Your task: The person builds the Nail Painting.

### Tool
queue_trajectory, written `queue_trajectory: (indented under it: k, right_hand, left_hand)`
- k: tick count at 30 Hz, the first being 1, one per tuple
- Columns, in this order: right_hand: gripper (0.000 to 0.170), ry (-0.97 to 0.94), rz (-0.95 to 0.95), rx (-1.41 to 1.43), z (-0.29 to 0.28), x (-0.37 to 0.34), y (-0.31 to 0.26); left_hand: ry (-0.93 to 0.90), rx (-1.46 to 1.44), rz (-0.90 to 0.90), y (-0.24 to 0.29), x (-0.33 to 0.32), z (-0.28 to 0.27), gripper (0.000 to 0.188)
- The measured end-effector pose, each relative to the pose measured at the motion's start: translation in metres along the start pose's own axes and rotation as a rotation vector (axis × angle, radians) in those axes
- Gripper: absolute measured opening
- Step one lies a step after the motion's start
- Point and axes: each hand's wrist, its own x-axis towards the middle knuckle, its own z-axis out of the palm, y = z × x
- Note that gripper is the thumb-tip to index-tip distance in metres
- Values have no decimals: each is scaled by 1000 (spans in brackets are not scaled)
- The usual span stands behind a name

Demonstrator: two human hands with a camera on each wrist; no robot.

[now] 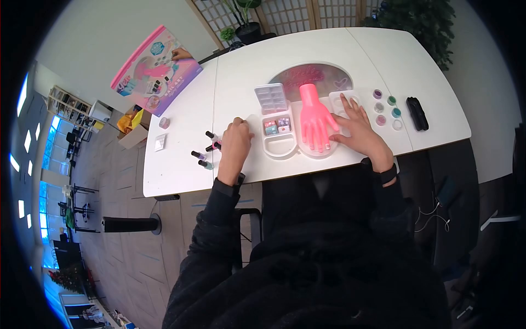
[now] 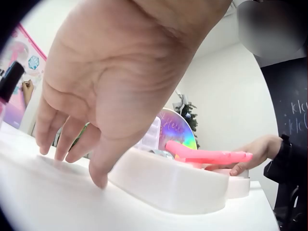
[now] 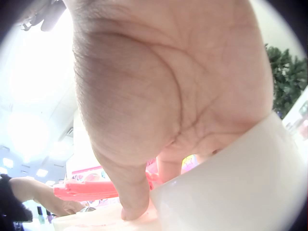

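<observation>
A pink model hand [image 1: 314, 118] lies palm down on a white base [image 1: 279, 155], fingers toward the person. My right hand [image 1: 361, 131] spreads over the base's right part, thumb beside the pink fingers; in the right wrist view the thumb [image 3: 132, 192] points down by a white wall [image 3: 236, 178]. My left hand [image 1: 235, 147] is over the table left of the base, between it and the nail polish bottles [image 1: 203, 156]. In the left wrist view its bent, slightly spread fingertips [image 2: 98, 175] point down at the white tabletop [image 2: 139, 211], with nothing visible between them.
A clear lidded case [image 1: 271, 98] stands open behind small patterned boxes [image 1: 276, 126]. Several small jars [image 1: 379, 107] and a black case [image 1: 417, 113] are at right. The product box [image 1: 156, 71] stands at back left, with a jar [image 1: 164, 123] and small packet [image 1: 160, 142] nearby.
</observation>
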Motion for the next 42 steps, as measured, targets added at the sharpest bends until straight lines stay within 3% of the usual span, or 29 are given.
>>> queue_trajectory:
  k: [4,7,8,10,11,12,14,21,32,38,42]
  right_hand:
    - [58,9,-4,-4,1,0,0]
    - [61,34,-27,17,5,0,6]
    - [61,31,-19,18,6,0,7]
    - [61,29,-29,15,6,1,7]
    - [61,26,-30,12,6,0,7]
    - [61,24,-29,10,6,1,8]
    - [62,25,-33,5,6,3,6]
    - [62,11,-2,1,1,-2,-1]
    - [61,11,7,-8,2,-2,-1]
    - [61,14,37,-43,2,0,-4]
    - [61,13,34,-32,5,2,1]
  left_hand:
    - [-42,32,-100,17,0,-30,49]
    - [315,-66,-50,17,-3,-40,60]
    - [308,-69,-47,18,-1,-44,60]
    - [278,-328,309,22,6,-54,57]
    - [146,-434,371,30,7,-58,56]
    - [114,-354,440,41,7,-62,57]
    - [139,-231,444,50,6,-52,57]
    - [59,-285,426,47,10,-44,54]
    - [5,-294,251,50,8,-44,59]
    - [105,-528,311,40,8,-24,70]
    - [90,-443,373,39,-2,-40,74]
